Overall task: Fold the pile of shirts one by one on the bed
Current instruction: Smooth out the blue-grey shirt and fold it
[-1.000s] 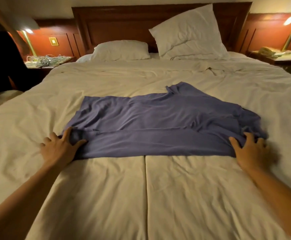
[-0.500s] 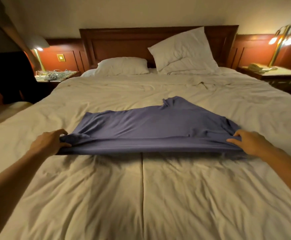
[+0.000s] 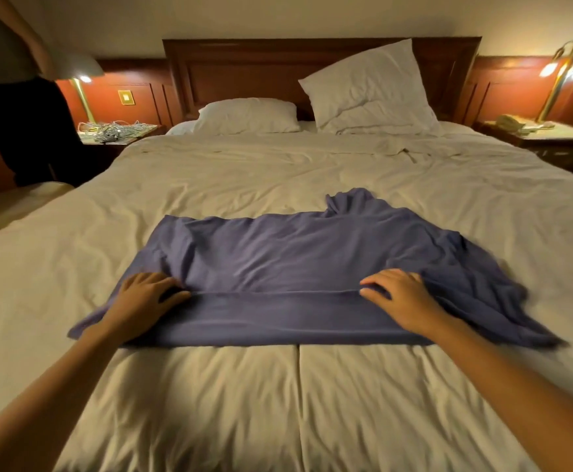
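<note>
The purple shirt (image 3: 295, 253) lies across the bed (image 3: 278, 172); left hand (image 3: 148, 298) at its eight o'clock, right hand (image 3: 397, 298) at four, each pinching the folded-over hem.

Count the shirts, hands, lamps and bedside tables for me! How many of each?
Purple shirt: 1
Hands: 2, the left hand and the right hand
Lamps: 2
Bedside tables: 2
Total: 7

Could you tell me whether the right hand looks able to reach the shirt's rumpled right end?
Probably yes: the right hand grips the blue shirt, its rumpled end lies right beside that hand, and nothing stands between them.
</note>
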